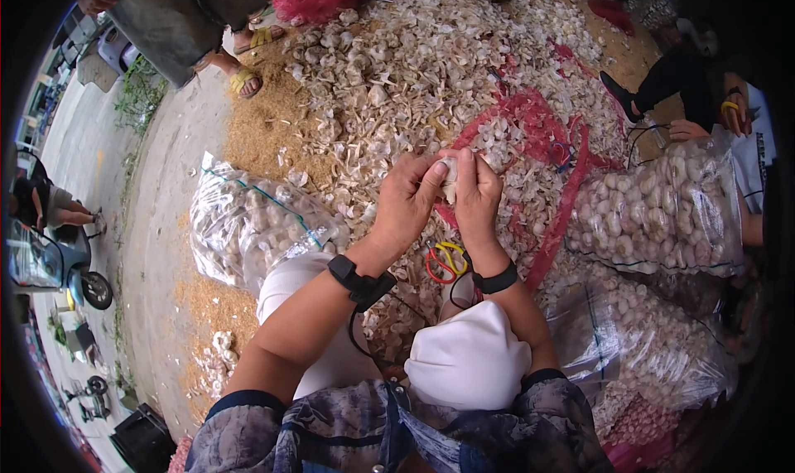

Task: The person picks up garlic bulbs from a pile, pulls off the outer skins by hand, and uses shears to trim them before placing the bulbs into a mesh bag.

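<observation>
Both my hands meet in front of me over a heap of garlic skins and stalks. My left hand pinches a whitish garlic bulb from one side, thumb on top. My right hand closes on the same bulb from the other side. Fingers cover most of it. Just below the hands, near my knees, is a pair of scissors with red and yellow handles; their blades are hidden. Dark bands circle both my wrists. Red netting lies on the heap just past my right hand.
A clear bag of garlic leans by my left leg. More filled bags stand at the right, beside another person's hand. A person in yellow sandals stands at the far left. Scooters are parked along the left.
</observation>
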Motion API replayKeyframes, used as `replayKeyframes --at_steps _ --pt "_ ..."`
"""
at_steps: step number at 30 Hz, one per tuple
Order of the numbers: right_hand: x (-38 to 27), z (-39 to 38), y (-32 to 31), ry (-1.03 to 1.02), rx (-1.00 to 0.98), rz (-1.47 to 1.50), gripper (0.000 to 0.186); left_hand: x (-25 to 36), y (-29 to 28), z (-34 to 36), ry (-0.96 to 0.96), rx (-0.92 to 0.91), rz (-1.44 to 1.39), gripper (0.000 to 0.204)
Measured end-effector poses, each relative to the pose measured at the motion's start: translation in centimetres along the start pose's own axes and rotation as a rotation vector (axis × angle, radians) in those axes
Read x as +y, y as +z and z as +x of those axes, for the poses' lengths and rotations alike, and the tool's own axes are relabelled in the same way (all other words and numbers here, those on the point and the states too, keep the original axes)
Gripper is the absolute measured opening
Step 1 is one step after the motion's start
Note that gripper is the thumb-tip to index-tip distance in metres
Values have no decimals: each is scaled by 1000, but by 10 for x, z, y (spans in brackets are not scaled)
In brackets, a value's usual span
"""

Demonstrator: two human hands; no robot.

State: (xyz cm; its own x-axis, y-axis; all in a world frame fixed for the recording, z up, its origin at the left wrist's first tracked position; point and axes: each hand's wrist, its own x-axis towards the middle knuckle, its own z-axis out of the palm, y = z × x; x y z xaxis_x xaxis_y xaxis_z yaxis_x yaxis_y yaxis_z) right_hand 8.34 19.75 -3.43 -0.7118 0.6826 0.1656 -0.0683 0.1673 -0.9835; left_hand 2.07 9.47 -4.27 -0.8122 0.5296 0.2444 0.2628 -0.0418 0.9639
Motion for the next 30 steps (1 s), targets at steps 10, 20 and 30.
replayKeyframes --at_steps 10,20,30 --pt "5 0 -3 -121 49 -128 38 -1 -3 0 -311 -180 -213 40" --pt "17 1 0 -120 112 -105 50 2 1 -8 -466 -59 -301 43" --pt "30 12 -17 -115 3 -554 19 20 -22 9 -657 -141 -655 53"
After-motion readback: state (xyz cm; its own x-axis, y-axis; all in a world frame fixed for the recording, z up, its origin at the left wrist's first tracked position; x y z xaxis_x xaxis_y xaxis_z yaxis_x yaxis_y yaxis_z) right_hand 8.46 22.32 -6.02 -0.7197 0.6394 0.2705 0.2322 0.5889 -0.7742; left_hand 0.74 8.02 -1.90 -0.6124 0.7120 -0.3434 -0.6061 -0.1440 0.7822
